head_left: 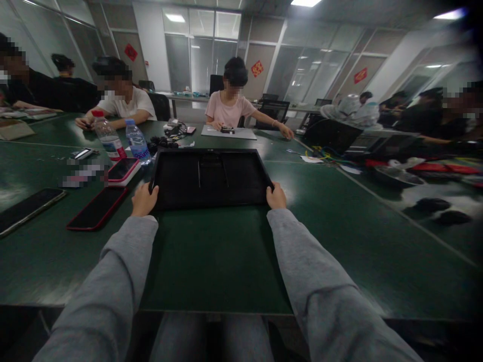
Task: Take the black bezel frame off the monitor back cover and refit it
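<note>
a: what is the biggest thing here?

b: the green table (226, 261), spreading across most of the view. at its far side sits a person in a pink top (230, 108), one arm stretched out sideways, behind a grey board (244, 133). a person in a white top (132, 103) sits further left.

a: and the next largest?

b: the black panel (177, 183), rectangular with a raised rim, front and centre over the table. i can't tell whether its lower edge touches the surface.

a: how is it held?

b: by both ends. the left hand (145, 199) is closed around the left edge and the right hand (276, 196) around the right edge, each thumb showing on the near side. the other fingers are mostly hidden.

a: what lies near the left hand?

b: a red-edged phone (97, 208) lies just beside it, with a dark phone (30, 208) further out. beyond those, a red-capped bottle (109, 138) and a blue-capped bottle (136, 141) stand close together.

a: anything smaller?

b: a pink-edged phone (123, 170), on something white near the bottles, and some dark cables (164, 142) behind the panel's far left corner.
</note>
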Action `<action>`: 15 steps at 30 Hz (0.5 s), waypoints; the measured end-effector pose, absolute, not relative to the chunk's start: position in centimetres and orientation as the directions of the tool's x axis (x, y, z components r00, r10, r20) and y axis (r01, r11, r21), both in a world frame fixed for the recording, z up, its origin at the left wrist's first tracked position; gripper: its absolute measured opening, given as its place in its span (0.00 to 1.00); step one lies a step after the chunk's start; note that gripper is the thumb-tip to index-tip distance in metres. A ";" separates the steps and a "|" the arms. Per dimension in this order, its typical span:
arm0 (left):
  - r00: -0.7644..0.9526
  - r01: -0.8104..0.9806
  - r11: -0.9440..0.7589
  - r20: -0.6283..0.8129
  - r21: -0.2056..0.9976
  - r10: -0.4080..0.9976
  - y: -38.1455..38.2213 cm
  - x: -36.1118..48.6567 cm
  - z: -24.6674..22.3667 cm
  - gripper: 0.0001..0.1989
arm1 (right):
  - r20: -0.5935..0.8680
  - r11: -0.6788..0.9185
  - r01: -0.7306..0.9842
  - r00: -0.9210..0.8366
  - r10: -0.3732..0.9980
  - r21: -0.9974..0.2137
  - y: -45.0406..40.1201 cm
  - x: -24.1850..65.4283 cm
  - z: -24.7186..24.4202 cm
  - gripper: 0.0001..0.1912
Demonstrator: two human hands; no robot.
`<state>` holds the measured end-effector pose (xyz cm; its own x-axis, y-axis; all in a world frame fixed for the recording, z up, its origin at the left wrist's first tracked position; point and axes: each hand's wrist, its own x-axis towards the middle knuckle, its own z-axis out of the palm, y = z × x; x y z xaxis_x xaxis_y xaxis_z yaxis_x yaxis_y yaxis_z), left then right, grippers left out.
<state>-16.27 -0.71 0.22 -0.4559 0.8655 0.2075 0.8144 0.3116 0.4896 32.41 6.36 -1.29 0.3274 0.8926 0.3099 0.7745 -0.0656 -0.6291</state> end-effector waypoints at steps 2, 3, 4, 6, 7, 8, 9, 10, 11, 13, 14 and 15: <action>-0.454 0.817 0.311 0.210 0.486 0.866 -0.7 -16.3 0.2 0.29 | 0.314 -0.062 0.770 0.331 0.890 -0.636 6.4 32.5 -1.4 0.23; -0.453 0.818 0.310 0.211 0.485 0.866 -0.6 -16.3 0.1 0.29 | 0.316 -0.059 0.768 0.331 0.889 -0.638 6.5 32.5 -1.4 0.23; -0.452 0.819 0.308 0.212 0.485 0.867 -0.6 -16.4 0.1 0.29 | 0.316 -0.059 0.766 0.332 0.889 -0.640 6.5 32.5 -1.4 0.23; -0.451 0.819 0.306 0.216 0.485 0.866 -0.5 -16.4 0.0 0.30 | 0.311 -0.063 0.765 0.335 0.889 -0.641 6.5 32.6 -1.4 0.23; -0.452 0.819 0.307 0.217 0.485 0.865 -0.5 -16.4 0.0 0.30 | 0.309 -0.066 0.765 0.335 0.890 -0.640 6.4 32.5 -1.4 0.23; -0.453 0.819 0.308 0.215 0.483 0.865 -0.5 -16.5 0.0 0.30 | 0.307 -0.069 0.766 0.336 0.891 -0.639 6.4 32.5 -1.3 0.23; -0.453 0.819 0.310 0.212 0.482 0.866 -0.5 -16.5 0.0 0.30 | 0.306 -0.071 0.768 0.336 0.891 -0.636 6.3 32.4 -1.3 0.23; -0.453 0.819 0.312 0.210 0.481 0.866 -0.5 -16.4 0.0 0.30 | 0.306 -0.072 0.770 0.336 0.891 -0.634 6.2 32.4 -1.2 0.23; -0.453 0.820 0.314 0.208 0.479 0.867 -0.6 -16.4 0.0 0.30 | 0.305 -0.074 0.772 0.335 0.891 -0.632 6.2 32.3 -1.2 0.23; -0.453 0.822 0.316 0.206 0.474 0.867 -0.6 -16.4 0.0 0.30 | 0.301 -0.080 0.774 0.336 0.892 -0.628 6.0 32.2 -1.1 0.24; -0.453 0.823 0.317 0.207 0.472 0.867 -0.6 -16.4 0.1 0.30 | 0.297 -0.085 0.776 0.337 0.893 -0.625 6.0 32.2 -1.0 0.24; -0.454 0.824 0.319 0.208 0.469 0.867 -0.7 -16.3 0.1 0.30 | 0.294 -0.088 0.777 0.337 0.895 -0.623 6.0 32.1 -1.0 0.24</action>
<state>-16.32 -0.66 0.09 -0.4536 0.8666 0.2079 0.8236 0.3186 0.4692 32.14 5.97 -1.01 0.3371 0.8945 0.2936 0.7771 -0.0883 -0.6231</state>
